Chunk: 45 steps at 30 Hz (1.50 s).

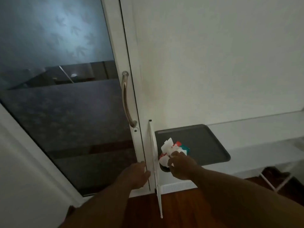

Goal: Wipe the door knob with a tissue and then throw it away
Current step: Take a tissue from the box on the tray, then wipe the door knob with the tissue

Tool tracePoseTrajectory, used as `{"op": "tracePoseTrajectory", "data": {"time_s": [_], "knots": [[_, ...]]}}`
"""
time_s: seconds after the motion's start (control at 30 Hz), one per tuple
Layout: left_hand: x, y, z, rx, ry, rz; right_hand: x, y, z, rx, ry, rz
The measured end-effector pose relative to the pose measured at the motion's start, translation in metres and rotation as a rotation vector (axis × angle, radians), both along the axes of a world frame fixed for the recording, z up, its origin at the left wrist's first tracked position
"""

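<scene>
A curved metal door handle [125,99] is fixed upright on the white frame of a glass door. To its lower right a red, white and green tissue pack [180,147] lies on a dark grey tray [205,142], with a white tissue [167,145] sticking up from it. My right hand [180,165] is over the pack, its fingers pinching white tissue at the pack's near end. My left hand [135,175] rests against the door frame below the handle, with nothing visible in it.
A thin white panel edge [155,170] stands between my two hands. The tray sits on a white shelf [255,129] against a pale wall. Dark wood floor [181,208] lies below, with a white rack leg [283,183] at the right.
</scene>
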<state>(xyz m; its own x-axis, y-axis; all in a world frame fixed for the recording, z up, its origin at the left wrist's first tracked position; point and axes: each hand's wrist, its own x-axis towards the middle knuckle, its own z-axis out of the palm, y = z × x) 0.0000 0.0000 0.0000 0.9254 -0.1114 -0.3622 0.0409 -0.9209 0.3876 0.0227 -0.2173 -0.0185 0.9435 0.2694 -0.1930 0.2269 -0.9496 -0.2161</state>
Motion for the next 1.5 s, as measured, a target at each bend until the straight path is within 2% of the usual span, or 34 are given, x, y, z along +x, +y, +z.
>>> {"op": "tracePoseTrajectory", "data": {"time_s": [0.13,0.27,0.53,0.83,0.93,1.17,1.33,1.5], "knots": [[0.012,0.003,-0.006,0.004,0.041,-0.022,0.006,0.007,-0.013,-0.116,0.081,-0.008],[0.019,0.006,-0.006,0.028,0.040,-0.056,0.009,0.014,-0.024,-0.060,0.148,-0.095],[0.021,0.014,-0.004,0.051,0.019,-0.085,0.007,0.018,-0.009,0.155,-0.027,-0.219],[0.013,0.039,0.034,0.042,-0.060,-0.066,0.012,0.040,0.044,0.312,-0.232,-0.055],[0.007,0.059,0.050,0.089,-0.102,-0.023,0.020,0.062,0.052,0.323,-0.222,0.054],[-0.022,0.118,0.076,0.131,-0.161,0.162,0.032,0.153,0.063,0.419,-0.180,0.260],[-0.074,0.175,0.084,0.125,-0.139,0.316,0.020,0.227,0.067,0.404,-0.185,0.424],[-0.143,0.241,0.084,0.219,-0.127,0.499,-0.014,0.301,0.070,0.380,-0.210,0.620]]}}
